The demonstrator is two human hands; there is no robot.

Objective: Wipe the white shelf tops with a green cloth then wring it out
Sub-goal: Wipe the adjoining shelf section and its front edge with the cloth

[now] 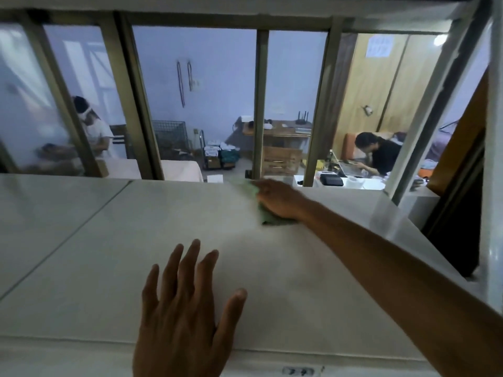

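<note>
white shelf top: 2 flat panels side by side, seam between. On the right panel: green cloth near far edge, under right hand; left hand flat at near edge.

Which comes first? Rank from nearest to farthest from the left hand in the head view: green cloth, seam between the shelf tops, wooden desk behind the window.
1. Seam between the shelf tops, left of the left hand.
2. Green cloth, ahead and right, under the right hand.
3. Wooden desk, far beyond the glass.
</note>
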